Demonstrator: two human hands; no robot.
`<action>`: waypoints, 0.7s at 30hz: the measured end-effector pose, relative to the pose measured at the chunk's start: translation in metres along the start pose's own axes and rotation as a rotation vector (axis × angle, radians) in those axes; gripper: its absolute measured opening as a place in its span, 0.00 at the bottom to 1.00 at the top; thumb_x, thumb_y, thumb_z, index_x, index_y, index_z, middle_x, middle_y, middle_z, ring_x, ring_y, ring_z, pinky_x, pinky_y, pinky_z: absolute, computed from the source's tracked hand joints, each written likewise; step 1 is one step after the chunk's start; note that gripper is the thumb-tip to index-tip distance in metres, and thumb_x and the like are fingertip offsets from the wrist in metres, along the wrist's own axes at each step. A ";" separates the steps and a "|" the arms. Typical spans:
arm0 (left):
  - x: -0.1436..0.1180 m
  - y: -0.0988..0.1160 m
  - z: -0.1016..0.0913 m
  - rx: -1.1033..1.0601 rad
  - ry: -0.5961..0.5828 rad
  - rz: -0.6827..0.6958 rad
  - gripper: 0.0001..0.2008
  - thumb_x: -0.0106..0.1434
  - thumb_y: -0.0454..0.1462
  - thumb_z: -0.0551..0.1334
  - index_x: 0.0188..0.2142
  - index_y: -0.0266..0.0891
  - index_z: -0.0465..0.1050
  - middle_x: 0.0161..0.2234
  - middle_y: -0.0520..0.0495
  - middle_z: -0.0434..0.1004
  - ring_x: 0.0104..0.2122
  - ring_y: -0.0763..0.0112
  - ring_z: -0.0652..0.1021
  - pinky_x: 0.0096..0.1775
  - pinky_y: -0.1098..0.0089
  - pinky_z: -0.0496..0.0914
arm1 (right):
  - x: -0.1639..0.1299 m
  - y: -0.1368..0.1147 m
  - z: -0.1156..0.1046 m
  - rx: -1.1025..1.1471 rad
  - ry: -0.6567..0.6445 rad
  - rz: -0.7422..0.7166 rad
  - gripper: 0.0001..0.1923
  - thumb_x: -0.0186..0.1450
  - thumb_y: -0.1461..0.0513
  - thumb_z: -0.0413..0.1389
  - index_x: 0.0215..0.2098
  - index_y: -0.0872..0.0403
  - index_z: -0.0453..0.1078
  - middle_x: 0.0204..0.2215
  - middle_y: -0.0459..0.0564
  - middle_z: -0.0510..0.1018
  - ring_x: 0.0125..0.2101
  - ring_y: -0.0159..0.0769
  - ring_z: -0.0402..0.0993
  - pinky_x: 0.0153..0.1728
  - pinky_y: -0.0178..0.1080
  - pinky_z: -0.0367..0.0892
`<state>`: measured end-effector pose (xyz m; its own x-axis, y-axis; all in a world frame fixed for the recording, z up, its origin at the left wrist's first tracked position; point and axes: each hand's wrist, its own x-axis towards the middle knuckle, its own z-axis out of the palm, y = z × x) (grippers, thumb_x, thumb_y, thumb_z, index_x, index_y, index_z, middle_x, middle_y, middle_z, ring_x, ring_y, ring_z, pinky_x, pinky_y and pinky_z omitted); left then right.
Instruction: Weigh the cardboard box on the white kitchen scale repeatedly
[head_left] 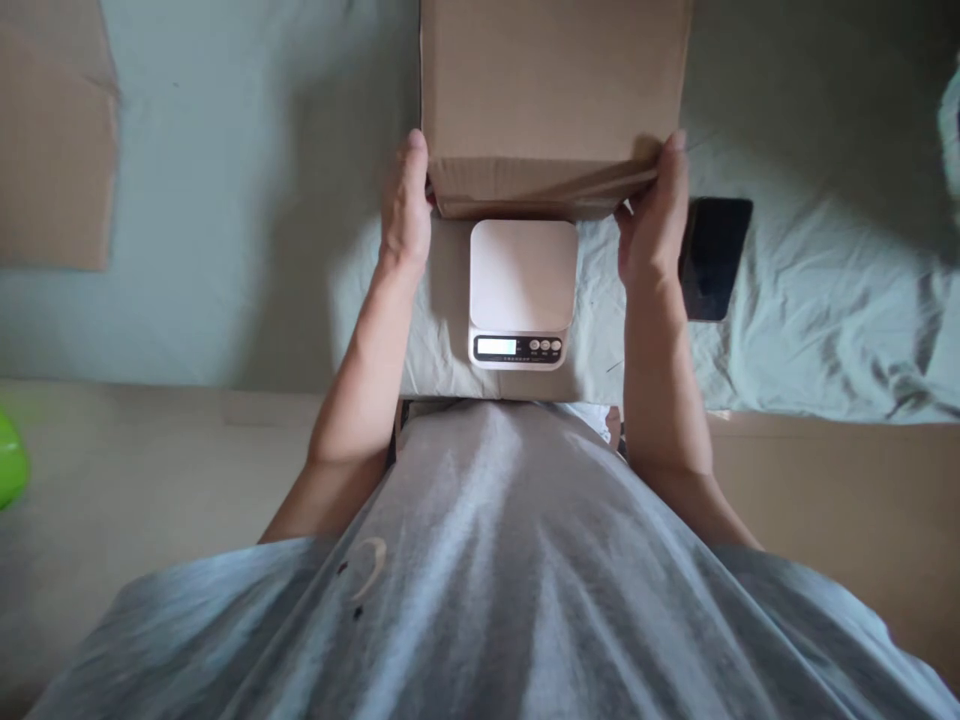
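Note:
Between my two hands is a large brown cardboard box, running out of the top of the view. My left hand grips its near left corner, thumb up along the side and the other fingers hidden. At the near right corner my right hand holds the box, its fingers curled under the edge. Just on my side of the box lies a white kitchen scale, its small display lit and several round buttons beside it. Neither hand touches the scale.
A black phone lies right of my right hand. Another cardboard piece is at the far left. All rest on a wrinkled pale green cloth, whose near edge is by my body. A bright green object shows at the left border.

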<state>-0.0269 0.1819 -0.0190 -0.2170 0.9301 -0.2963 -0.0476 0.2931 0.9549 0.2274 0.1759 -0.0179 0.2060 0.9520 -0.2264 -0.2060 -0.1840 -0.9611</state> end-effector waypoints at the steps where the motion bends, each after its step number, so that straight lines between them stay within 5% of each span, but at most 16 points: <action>1: -0.005 0.005 0.000 0.010 0.003 0.018 0.12 0.71 0.37 0.48 0.50 0.46 0.65 0.57 0.58 0.69 0.60 0.71 0.66 0.54 0.64 0.71 | -0.004 -0.005 0.000 -0.020 0.001 -0.013 0.29 0.50 0.36 0.52 0.43 0.41 0.64 0.55 0.36 0.72 0.55 0.38 0.64 0.54 0.47 0.68; 8: -0.078 0.035 -0.029 0.072 -0.054 0.303 0.15 0.60 0.55 0.57 0.46 0.60 0.69 0.54 0.60 0.71 0.59 0.59 0.67 0.53 0.53 0.73 | -0.068 -0.046 -0.016 -0.039 -0.077 -0.167 0.19 0.60 0.43 0.49 0.43 0.41 0.67 0.51 0.44 0.73 0.58 0.44 0.66 0.50 0.49 0.71; 14: -0.129 0.009 -0.046 0.094 -0.093 0.259 0.20 0.61 0.54 0.57 0.50 0.56 0.68 0.52 0.54 0.73 0.56 0.55 0.70 0.51 0.51 0.72 | -0.123 -0.031 -0.027 -0.081 -0.081 -0.123 0.15 0.62 0.47 0.48 0.44 0.36 0.70 0.46 0.42 0.76 0.56 0.43 0.68 0.55 0.49 0.68; 21: -0.141 -0.012 -0.047 0.069 -0.074 0.204 0.20 0.59 0.54 0.59 0.49 0.55 0.69 0.52 0.51 0.72 0.54 0.56 0.72 0.51 0.52 0.70 | -0.134 -0.011 -0.036 -0.130 -0.071 -0.101 0.18 0.62 0.45 0.47 0.47 0.36 0.69 0.49 0.42 0.75 0.55 0.41 0.69 0.51 0.46 0.70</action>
<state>-0.0419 0.0362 0.0121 -0.1426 0.9847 -0.1002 0.0578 0.1093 0.9923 0.2360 0.0420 0.0169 0.1501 0.9813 -0.1206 -0.0614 -0.1125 -0.9918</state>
